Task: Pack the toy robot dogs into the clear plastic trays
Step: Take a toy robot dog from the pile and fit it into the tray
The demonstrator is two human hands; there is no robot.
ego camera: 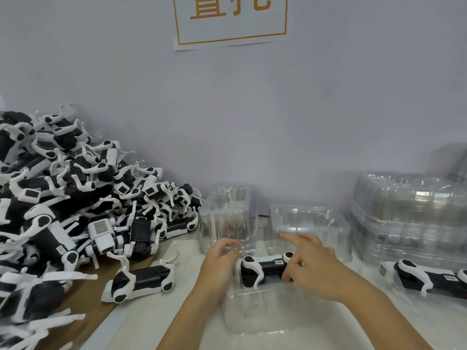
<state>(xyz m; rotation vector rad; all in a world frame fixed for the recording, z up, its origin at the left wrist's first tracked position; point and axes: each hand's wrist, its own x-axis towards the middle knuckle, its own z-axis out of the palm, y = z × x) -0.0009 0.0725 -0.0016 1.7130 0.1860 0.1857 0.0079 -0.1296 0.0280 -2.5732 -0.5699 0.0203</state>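
A dog [265, 270] is held at its far end by the right hand [310, 269]: thumb and lower fingers are curled onto its rear, while the index finger is stretched out over it, touching nothing that can be seen. The left hand [222, 258] is curled at the dog's head end; whether the toy or the tray wall is gripped cannot be told, as the fingers are blurred. The dog is lying on its side, low in the near tray [252, 314], and appears not fully seated.

Behind the hands, two more clear trays [227, 215] are standing on the table, and a stack of them [409, 210] is seen at the right. A packed dog [429, 279] is lying just in front of that stack. At the left, a large heap of dogs [63, 198] is piled on brown card, with one loose dog [141, 281] near the left wrist.

Trouble is judged most likely at the legs: if a thin white leg is caught on the tray's moulded edge, it could be bent or the dog left proud. The light tray could also be skidded or crushed if it is pressed unevenly.
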